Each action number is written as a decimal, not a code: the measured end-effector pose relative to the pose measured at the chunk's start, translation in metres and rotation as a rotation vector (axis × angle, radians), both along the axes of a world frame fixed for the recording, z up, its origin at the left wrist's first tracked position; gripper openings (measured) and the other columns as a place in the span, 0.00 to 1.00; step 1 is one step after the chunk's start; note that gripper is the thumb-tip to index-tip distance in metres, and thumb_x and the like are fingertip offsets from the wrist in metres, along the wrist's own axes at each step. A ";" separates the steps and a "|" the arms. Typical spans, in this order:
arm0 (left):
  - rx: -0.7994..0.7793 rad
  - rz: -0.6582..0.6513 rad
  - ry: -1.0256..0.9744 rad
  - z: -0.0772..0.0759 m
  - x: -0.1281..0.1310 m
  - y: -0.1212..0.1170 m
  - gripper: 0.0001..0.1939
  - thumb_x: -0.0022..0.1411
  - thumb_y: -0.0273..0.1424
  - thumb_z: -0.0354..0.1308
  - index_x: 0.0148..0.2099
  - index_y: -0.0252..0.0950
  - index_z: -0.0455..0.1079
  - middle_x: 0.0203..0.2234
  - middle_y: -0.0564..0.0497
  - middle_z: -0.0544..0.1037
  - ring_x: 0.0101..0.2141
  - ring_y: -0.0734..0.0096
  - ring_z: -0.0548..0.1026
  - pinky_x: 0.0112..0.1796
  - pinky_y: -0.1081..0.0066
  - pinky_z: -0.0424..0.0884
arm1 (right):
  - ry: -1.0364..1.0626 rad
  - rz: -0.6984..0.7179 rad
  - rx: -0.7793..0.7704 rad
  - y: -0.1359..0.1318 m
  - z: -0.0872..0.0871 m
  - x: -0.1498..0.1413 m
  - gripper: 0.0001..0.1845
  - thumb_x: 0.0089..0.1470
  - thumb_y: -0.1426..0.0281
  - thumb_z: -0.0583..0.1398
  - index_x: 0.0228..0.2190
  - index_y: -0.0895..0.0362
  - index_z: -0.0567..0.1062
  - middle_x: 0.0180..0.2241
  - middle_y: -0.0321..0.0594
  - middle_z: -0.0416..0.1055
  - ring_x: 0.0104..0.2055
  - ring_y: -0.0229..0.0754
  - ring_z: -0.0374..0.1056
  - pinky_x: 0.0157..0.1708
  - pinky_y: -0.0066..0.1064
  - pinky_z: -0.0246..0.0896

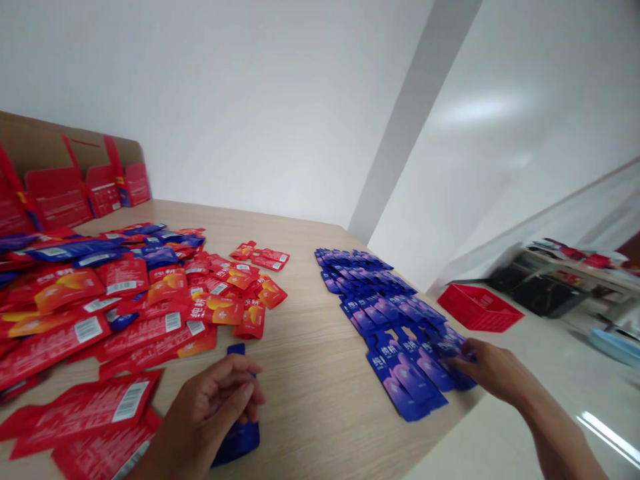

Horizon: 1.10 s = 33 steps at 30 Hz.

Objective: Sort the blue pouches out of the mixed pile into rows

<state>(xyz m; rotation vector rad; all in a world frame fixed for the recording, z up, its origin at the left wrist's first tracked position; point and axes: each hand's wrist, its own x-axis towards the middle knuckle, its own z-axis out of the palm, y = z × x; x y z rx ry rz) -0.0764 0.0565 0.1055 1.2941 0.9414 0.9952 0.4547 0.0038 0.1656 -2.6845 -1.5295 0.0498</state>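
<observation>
My left hand [215, 407] is over a single blue pouch [243, 440] at the table's front, its fingers loosely curled with a gap to the thumb. It covers the pouch's middle; whether it touches the pouch is unclear. At the right, my right hand [487, 367] has thumb and fingers closed on a blue pouch [453, 343] at the end of the nearest row. Overlapping blue pouches [370, 310] with purple print lie in several rows along the right side of the table.
A heap of red pouches [125, 277] mixed with blue ones covers the table's left. Behind it stand red cardboard boxes [57, 193] near the wall. Beyond the right edge of the wooden table [310, 373] is a red plastic crate [480, 307]. A cluttered desk [580, 267] stands farther off.
</observation>
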 end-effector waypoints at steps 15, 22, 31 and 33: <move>0.389 -0.308 1.004 0.059 0.005 -0.021 0.41 0.51 0.36 0.76 0.67 0.37 0.75 0.71 0.30 0.68 0.72 0.26 0.61 0.69 0.27 0.51 | 0.031 0.277 0.406 0.030 -0.009 -0.022 0.18 0.49 0.50 0.65 0.34 0.49 0.83 0.38 0.64 0.83 0.37 0.63 0.82 0.40 0.54 0.70; 0.297 -0.196 1.015 0.034 0.005 -0.023 0.42 0.56 0.36 0.73 0.72 0.37 0.70 0.77 0.33 0.57 0.76 0.35 0.55 0.72 0.35 0.51 | 0.671 0.706 0.193 0.033 -0.017 -0.261 0.18 0.64 0.55 0.59 0.45 0.54 0.80 0.35 0.41 0.81 0.31 0.44 0.77 0.30 0.33 0.71; -0.002 0.183 0.187 -0.002 0.003 -0.015 0.32 0.67 0.55 0.56 0.64 0.43 0.66 0.65 0.38 0.74 0.66 0.47 0.73 0.61 0.48 0.75 | 0.363 0.662 0.016 0.018 -0.009 -0.362 0.24 0.56 0.66 0.71 0.54 0.59 0.79 0.55 0.54 0.75 0.59 0.61 0.69 0.61 0.51 0.66; -0.068 0.220 0.131 -0.004 0.004 -0.011 0.34 0.63 0.59 0.58 0.62 0.43 0.66 0.63 0.38 0.76 0.66 0.45 0.73 0.59 0.49 0.76 | 0.327 0.592 -0.076 0.016 -0.001 -0.368 0.29 0.53 0.65 0.72 0.55 0.60 0.78 0.56 0.56 0.74 0.60 0.64 0.68 0.61 0.55 0.65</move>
